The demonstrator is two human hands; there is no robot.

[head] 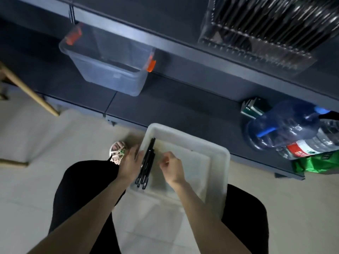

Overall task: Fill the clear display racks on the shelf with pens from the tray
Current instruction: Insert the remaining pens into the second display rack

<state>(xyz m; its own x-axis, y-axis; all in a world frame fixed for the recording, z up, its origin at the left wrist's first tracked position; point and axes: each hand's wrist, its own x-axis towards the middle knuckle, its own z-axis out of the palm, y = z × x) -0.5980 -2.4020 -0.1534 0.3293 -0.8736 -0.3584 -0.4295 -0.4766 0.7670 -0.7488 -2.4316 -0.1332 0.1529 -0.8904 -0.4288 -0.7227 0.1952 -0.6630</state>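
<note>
Top-down head view, frame blurred. White translucent plastic tray (211, 149) sits across the person's lap, black trousers (82, 189) showing on both sides of it. Bundle of slim black pens (147, 162) lies along the tray's left inner wall, lengthwise away from the body, near ends close to the tray's near-left corner.

Left hand (129, 162) is at the tray's left wall with its fingers curled onto the bundle, gripping the pens from the left side. Right hand (172, 166) is over the tray just right of the bundle, not touching it, with fingers curled in and thumb tucked against them. Cannot tell if it pinches anything.

Dark grey shelf (183, 66) runs across the top. Clear plastic display rack (256, 46) stands on it at upper right, packed with a row of dark and silvery pens (275, 19) leaning side by side, detail lost to blur. Well left of the rack on the shelf is a clear plastic storage bin (110, 70) with orange latches (151, 65) at both ends.

Lower shelf level on the right has a large blue water jug (284, 123) on its side, with a clear bottle with red label (311, 145) touching it and a green bag (315, 162) just below. A foot in a pale strappy sandal (117, 151) is on the light tiled floor (36, 180) just left of the tray. A light wooden leg (27, 88) slants at far left
</note>
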